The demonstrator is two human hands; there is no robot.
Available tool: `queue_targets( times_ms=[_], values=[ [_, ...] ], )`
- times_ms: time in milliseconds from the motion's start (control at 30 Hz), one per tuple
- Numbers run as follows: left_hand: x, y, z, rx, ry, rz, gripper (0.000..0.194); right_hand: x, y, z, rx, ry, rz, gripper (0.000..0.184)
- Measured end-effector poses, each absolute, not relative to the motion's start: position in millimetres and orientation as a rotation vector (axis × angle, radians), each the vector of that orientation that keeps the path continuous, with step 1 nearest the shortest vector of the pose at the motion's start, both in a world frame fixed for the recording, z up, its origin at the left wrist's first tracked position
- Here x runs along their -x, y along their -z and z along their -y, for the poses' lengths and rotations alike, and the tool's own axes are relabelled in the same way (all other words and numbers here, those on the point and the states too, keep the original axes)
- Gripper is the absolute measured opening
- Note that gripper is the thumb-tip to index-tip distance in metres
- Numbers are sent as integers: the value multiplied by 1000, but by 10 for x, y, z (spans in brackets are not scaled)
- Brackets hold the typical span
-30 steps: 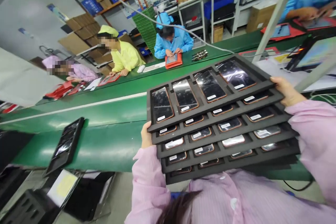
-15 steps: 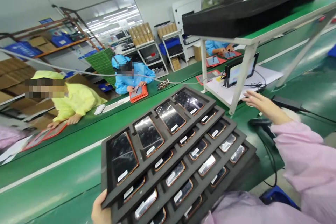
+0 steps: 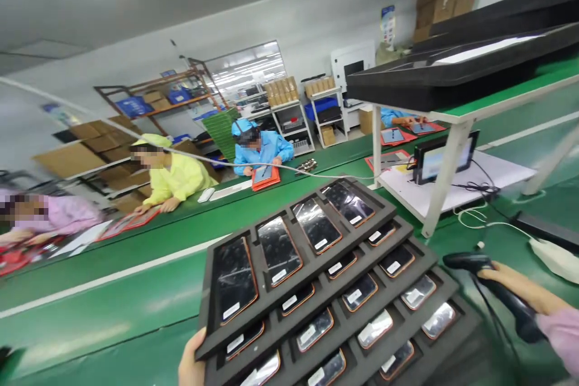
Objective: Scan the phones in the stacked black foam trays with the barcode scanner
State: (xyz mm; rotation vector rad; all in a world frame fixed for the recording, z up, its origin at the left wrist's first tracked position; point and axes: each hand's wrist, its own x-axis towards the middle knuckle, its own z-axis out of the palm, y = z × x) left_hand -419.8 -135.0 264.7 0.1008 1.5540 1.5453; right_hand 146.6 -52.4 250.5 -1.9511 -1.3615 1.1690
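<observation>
I carry a staggered stack of black foam trays (image 3: 407, 256), each with slots holding glossy phones (image 3: 234, 278) with copper-coloured rims and white labels. My left hand (image 3: 192, 365) grips the stack's lower left corner from below. My right hand (image 3: 518, 289), in a pink sleeve, is closed round the handle of a black barcode scanner (image 3: 474, 263) to the right of the trays, over the green bench.
A green conveyor belt (image 3: 113, 295) runs across in front. A white stand (image 3: 452, 151) holds a small screen (image 3: 441, 157), with black trays on its green top. Cables and a white cloth lie at right. People in yellow, blue and pink coats work along the far side.
My right hand let go of the stack, reached right and closed on the scanner. My view swung right, and the left hand alone now holds the trays.
</observation>
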Motion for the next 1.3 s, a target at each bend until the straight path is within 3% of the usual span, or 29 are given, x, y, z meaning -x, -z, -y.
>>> queue_targets(
  times_ms=[133,200,400,833,1300],
  values=[
    [4004,-2778,1268,64,-1599,-1606,11,-1272,-3053,518,1718,-1310,1119,17],
    [3945,-2819,1262,58,-1611,-1597,14,-1051,-3450,527,1705,-1368,1096,26],
    [3851,-2893,1294,-20,-1580,-1579,28,-239,-4216,317,1697,-1347,1513,30],
    [3796,-2868,1314,-166,-1546,-1383,62,216,-4484,301,1836,-1244,1606,10],
    [3834,-2750,1290,-321,-1657,-1083,80,757,-4196,433,1736,-1389,1614,29]
  ],
)
